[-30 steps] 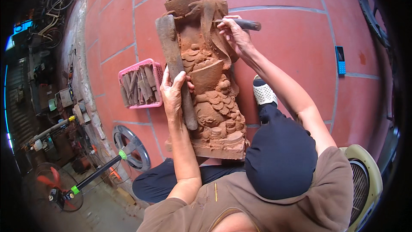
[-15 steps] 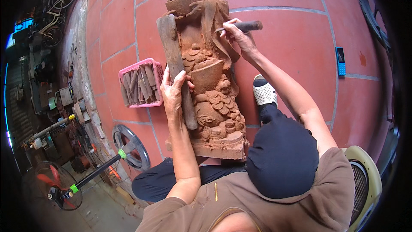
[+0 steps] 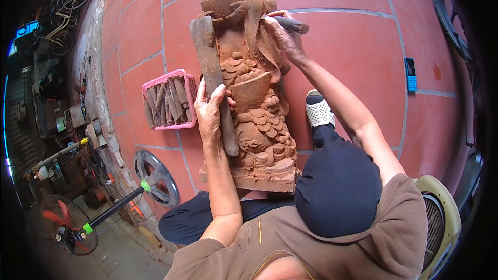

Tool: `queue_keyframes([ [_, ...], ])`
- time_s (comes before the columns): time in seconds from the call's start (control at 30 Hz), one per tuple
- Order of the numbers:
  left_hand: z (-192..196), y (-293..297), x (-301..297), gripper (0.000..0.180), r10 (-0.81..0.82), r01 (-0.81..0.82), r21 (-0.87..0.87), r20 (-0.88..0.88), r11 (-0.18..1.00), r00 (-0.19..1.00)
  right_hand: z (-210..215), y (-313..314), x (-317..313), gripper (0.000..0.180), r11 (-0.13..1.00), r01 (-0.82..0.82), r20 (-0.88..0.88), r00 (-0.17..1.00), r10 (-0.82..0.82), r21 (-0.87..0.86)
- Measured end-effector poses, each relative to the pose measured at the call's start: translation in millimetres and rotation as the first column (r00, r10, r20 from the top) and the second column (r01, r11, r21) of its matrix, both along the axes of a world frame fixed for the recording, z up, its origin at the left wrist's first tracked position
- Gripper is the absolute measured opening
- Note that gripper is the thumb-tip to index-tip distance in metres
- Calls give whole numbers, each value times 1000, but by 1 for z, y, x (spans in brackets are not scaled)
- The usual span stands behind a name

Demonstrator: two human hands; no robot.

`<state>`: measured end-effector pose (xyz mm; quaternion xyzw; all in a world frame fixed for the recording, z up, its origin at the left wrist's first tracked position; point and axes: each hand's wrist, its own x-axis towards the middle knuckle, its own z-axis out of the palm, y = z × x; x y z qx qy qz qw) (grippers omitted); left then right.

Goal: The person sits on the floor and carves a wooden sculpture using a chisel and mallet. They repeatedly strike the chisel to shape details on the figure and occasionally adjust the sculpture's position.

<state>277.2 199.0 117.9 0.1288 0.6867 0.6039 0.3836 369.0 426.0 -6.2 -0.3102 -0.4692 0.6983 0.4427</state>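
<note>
A reddish-brown carved wooden statue (image 3: 254, 96) lies lengthwise in front of me on the floor, its base toward my lap. My left hand (image 3: 211, 106) is closed around a long flat wooden mallet (image 3: 210, 57), which rests along the statue's left side. At the upper right of the carving, my right hand (image 3: 284, 36) grips a chisel by its dark handle (image 3: 293, 24). The handle points right and away from the statue. The chisel's blade is mostly hidden behind my fingers, at the carved drapery folds.
Left of the statue, a pink plastic basket (image 3: 192, 101) holds several wooden-handled tools. A standing fan (image 3: 65, 225) with a round base lies to the lower left. On the red tiled floor (image 3: 347, 46) at right is a blue phone (image 3: 410, 75). Beside my foot in a white shoe (image 3: 319, 111) is my knee.
My right hand has moved slightly up and left with the chisel, and the handle now tilts downward to the right. My left hand and the mallet have stayed in place.
</note>
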Motion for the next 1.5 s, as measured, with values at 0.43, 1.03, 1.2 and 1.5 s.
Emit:
queue_keyframes([
  [0.43,-1,0,-1,48,-7,6,-25,-14,1000,1000,-2,-16,18,15,982,-161,55,984,167,-102],
  [1.03,2,2,1,46,4,-4,-30,-17,1000,1000,-6,0,18,18,971,-121,-9,993,122,-205],
  [1.2,-3,-1,1,45,8,-9,-17,-23,1000,1000,-5,-15,16,16,977,-107,8,994,110,-182],
  [1.5,-1,1,2,49,7,-7,-9,-6,1000,1000,-5,-10,7,13,931,-93,-219,976,14,-353],
])
